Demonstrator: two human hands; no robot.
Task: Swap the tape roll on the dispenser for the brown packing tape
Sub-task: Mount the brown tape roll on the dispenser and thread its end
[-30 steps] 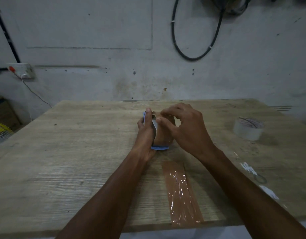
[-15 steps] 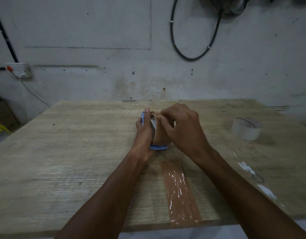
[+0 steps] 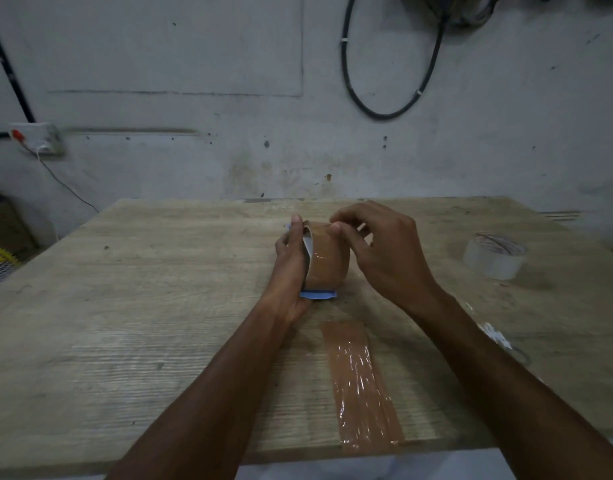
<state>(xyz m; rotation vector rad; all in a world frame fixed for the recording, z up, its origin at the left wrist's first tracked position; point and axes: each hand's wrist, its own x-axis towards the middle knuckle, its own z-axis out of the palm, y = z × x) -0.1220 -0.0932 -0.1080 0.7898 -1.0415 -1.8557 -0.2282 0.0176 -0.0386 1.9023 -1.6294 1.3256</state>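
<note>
The brown packing tape roll (image 3: 327, 261) stands on edge in the blue dispenser (image 3: 318, 294) at the middle of the wooden table (image 3: 125, 306). My left hand (image 3: 291, 261) grips the dispenser and roll from the left side, thumb up along its edge. Fingertips of my right hand (image 3: 384, 251) pinch at the top of the brown roll, at the tape surface. A whitish clear tape roll (image 3: 493, 256) lies flat on the table at the right, apart from both hands.
A strip of brown tape (image 3: 362, 386) is stuck to the table from the dispenser toward the near edge. White tape scraps (image 3: 495, 336) lie at the right. A wall with a hanging black cable (image 3: 384, 112) stands behind the table.
My right hand has shifted a little right and up, uncovering more of the brown roll, with its fingertips now at the roll's top. My left hand keeps its grip.
</note>
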